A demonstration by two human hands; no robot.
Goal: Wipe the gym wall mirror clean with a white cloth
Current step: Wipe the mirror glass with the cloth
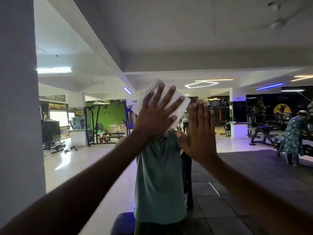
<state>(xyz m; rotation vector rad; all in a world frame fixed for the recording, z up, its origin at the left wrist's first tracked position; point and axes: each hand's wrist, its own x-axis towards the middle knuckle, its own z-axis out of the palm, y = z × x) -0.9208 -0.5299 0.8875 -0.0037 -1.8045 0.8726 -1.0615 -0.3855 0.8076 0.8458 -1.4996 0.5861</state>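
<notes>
1. A person's left hand (pixel 156 114) presses a folded white cloth (pixel 162 103) flat against the gym wall mirror (pixel 220 48), fingers straight and spread, released rather than curled round the fabric.
2. The cloth sits near the centre of the view, its corners showing past the fingertips (pixel 173 88) at 12 and 3 o'clock of the hand.
3. The right hand (pixel 199 131) lies just beside the cloth, at its 4 o'clock, palm toward the glass, fingers straight and close together, holding nothing.
4. Both bare forearms rise from the lower corners of the view toward the mirror.
5. Between the arms the glass reflects the person's green shirt (pixel 159 180), with the cloth and left hand covering the head area.
6. A grey pillar (pixel 18 99) borders the mirror at 9 o'clock.
7. Reflected at 9 o'clock stand a cable machine (pixel 92 124) and a green wall (pixel 113 112); at 3 o'clock, a weight bench (pixel 264 134) and a second person in a patterned dress (pixel 293 138).
8. A hexagonal ceiling light (pixel 201 84) and a blue strip light (pixel 270 86) glow at 1 and 2 o'clock.
</notes>
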